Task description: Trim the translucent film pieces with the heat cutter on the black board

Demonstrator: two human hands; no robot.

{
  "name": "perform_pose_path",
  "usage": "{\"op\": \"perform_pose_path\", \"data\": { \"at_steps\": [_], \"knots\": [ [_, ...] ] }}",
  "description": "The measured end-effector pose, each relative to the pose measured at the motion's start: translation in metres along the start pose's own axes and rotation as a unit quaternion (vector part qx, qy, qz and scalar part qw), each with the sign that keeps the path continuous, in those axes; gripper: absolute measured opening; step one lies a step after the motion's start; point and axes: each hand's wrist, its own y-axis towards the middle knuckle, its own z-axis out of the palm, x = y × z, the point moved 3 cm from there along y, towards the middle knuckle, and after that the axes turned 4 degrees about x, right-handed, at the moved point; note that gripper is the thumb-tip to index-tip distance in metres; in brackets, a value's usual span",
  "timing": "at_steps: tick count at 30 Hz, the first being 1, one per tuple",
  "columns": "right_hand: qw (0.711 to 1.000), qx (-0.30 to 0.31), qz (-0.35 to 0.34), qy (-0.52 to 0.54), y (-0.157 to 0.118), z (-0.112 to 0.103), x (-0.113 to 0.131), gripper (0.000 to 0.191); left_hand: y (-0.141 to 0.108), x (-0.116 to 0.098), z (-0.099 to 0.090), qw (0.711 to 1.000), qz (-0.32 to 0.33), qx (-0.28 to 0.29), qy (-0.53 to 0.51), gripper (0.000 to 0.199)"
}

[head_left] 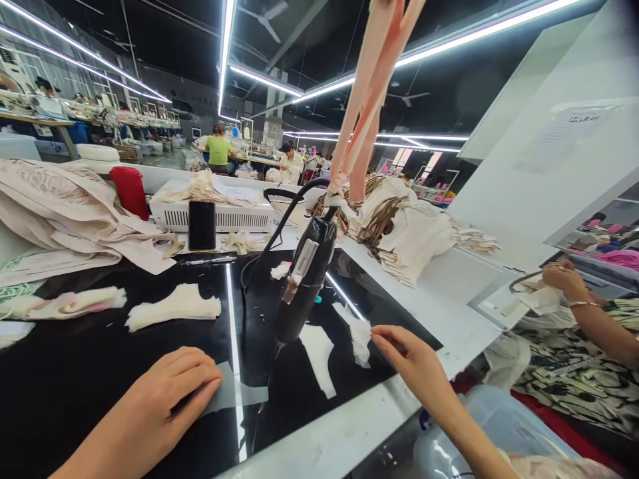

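Note:
My left hand [172, 396] is low over the black tabletop [150, 356], its thumb and fingertips closed at the left edge of a thin, see-through cut fabric piece [237, 392]. On the right, my right hand [407, 356] pinches the edge of a crumpled white fabric piece [360, 338] between thumb and finger. Between the hands a black corded electric tool [307, 276] hangs tilted from pink fabric strips [360, 113], its narrow tip pointing down. Just right of that tip lies a flat white cut piece [318, 356].
Stacked cream pieces [174, 307] lie at the left, with draped cream fabric [74, 206] behind. A phone [202, 225] leans against a white vented box [234, 216]; a pen [208, 261] lies before it. Garment piles [414, 233] stand back right. A co-worker's hand [566, 278] is at far right.

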Motion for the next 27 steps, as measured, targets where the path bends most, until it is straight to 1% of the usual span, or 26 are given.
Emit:
{"op": "perform_pose_path", "data": {
  "at_steps": [3,8,11,14,16,20,24,27],
  "knots": [
    [1.000,0.000,0.003,-0.006,0.012,0.005,0.001,0.037,-0.002,0.004,0.002,1.000,-0.001,-0.008,0.006,0.020],
    [1.000,-0.001,0.004,-0.030,0.044,0.023,0.005,0.036,-0.006,0.009,0.005,1.000,-0.009,0.010,0.012,0.019],
    [0.999,0.017,0.004,-0.032,0.060,0.033,0.004,0.031,-0.007,0.010,0.005,1.000,-0.007,0.008,0.015,0.018],
    [0.999,0.033,0.000,0.001,0.066,0.037,0.004,0.024,-0.006,0.009,0.005,1.000,-0.002,0.008,0.011,0.018],
    [0.999,0.027,0.002,0.042,0.065,0.034,0.005,0.024,-0.005,0.008,0.005,1.000,-0.004,0.006,0.007,0.018],
    [0.989,-0.009,0.001,0.149,0.054,0.019,0.013,0.035,-0.004,0.007,0.004,1.000,-0.005,0.006,0.006,0.018],
    [0.967,-0.052,-0.001,0.248,0.045,0.004,0.019,0.038,-0.002,0.007,0.002,1.000,0.003,-0.005,0.013,0.021],
    [0.948,-0.083,0.008,0.306,0.039,-0.003,0.024,0.038,0.000,0.006,0.001,1.000,0.011,-0.020,0.018,0.024]
  ]
}}
